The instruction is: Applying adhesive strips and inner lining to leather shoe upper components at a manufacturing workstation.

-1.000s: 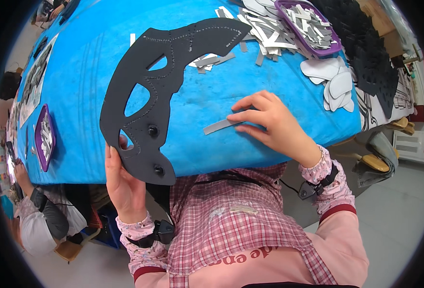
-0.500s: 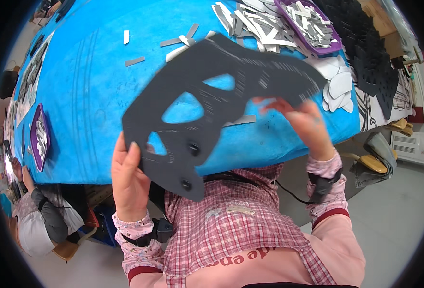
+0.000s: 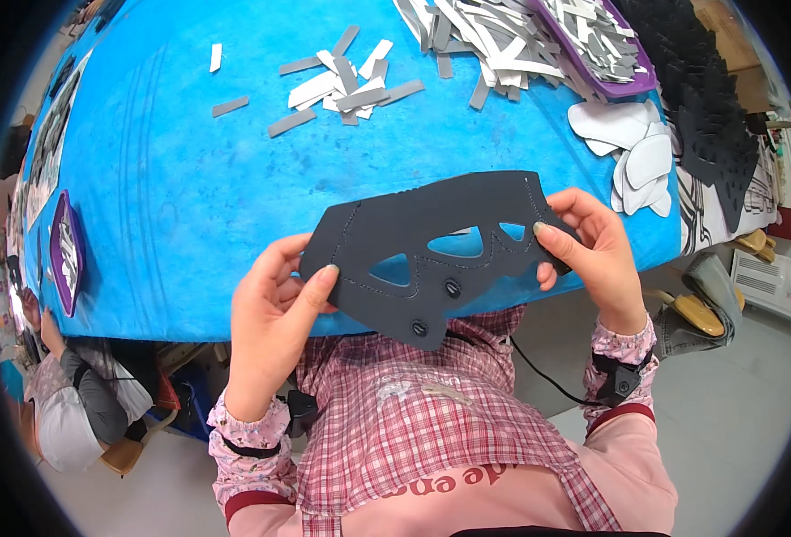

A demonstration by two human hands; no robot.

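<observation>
Blue cloth-covered table (image 3: 189,224) under everything. Held above its near edge, flexible black panel with three cut-outs (image 3: 431,201). Left hand (image 3: 274,313) closed on panel's left end, thumb on face, fingers behind; right hand (image 3: 597,246) pinching right end likewise. Far right, purple plastic tray (image 3: 626,90); mid-table, loose grey and white strips (image 3: 359,98). On panel, two small black oval fittings (image 3: 453,287). We judge cut-outs, stitching, fittings done; what remains, we cannot tell. Panel's underside and right tip hidden; tray cut off by upper edge.
</observation>
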